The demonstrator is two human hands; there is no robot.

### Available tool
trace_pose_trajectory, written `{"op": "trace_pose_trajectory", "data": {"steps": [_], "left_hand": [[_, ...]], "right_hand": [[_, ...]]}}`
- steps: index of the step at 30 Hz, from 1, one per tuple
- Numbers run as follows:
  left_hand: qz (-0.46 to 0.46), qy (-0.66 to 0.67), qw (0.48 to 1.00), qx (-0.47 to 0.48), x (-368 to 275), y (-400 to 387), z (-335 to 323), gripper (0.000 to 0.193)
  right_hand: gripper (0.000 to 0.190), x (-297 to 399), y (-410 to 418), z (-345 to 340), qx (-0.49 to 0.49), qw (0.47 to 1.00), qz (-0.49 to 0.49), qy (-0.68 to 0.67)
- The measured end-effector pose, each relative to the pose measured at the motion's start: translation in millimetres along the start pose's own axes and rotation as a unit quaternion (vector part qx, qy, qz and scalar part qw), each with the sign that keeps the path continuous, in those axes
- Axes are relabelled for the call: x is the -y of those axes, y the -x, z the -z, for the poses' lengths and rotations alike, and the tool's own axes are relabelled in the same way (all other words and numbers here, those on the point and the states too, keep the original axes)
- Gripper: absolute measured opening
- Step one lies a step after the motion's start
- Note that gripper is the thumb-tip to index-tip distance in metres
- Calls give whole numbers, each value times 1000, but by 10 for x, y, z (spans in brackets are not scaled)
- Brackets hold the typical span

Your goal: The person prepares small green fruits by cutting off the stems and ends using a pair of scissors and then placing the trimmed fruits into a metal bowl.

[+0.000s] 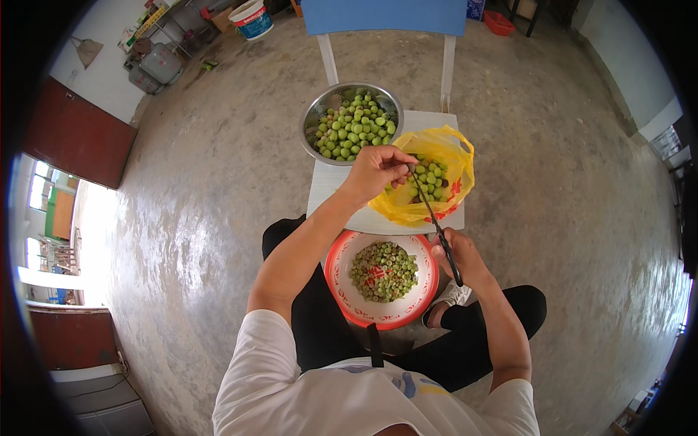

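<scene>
My left hand (376,169) pinches a small dark round fruit (411,167) over the yellow plastic bag (463,158). In my right hand (463,253) is a slim dark-handled blade (428,207), a knife or scissors; which one I cannot tell. Its tip meets the fruit at my left fingertips. Green grape-like fruits (433,177) lie inside the open bag, a few of them dark. Beyond my left hand, a steel bowl (308,125) holds many whole green fruits (357,128). Between my legs sits a red-rimmed white basin (338,283) with cut green fruit pieces (384,261).
The bag and bowl rest on the pale seat of a chair (327,185) with a blue backrest (381,15). Gas cylinders (161,61), a paint bucket (252,20) and a red plastic basket (498,23) stand on the concrete floor (545,136). A doorway (95,240) opens at left.
</scene>
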State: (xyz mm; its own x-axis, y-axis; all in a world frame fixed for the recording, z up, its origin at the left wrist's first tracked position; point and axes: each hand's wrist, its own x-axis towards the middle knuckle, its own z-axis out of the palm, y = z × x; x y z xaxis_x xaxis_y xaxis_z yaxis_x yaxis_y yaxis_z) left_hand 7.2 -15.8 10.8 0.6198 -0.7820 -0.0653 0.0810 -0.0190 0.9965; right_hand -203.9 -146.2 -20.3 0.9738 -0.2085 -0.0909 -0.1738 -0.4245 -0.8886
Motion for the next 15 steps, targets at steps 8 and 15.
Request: {"op": "trace_pose_trajectory", "data": {"steps": [8,15], "left_hand": [[-2,-55,998,-8,26,11,3,17],[2,70,997,-40,21,-8,103,16]], "right_hand": [[51,54,18,-67,-4,999,-34,-42],[45,93,-20,-28,-52,998,4,46]]}}
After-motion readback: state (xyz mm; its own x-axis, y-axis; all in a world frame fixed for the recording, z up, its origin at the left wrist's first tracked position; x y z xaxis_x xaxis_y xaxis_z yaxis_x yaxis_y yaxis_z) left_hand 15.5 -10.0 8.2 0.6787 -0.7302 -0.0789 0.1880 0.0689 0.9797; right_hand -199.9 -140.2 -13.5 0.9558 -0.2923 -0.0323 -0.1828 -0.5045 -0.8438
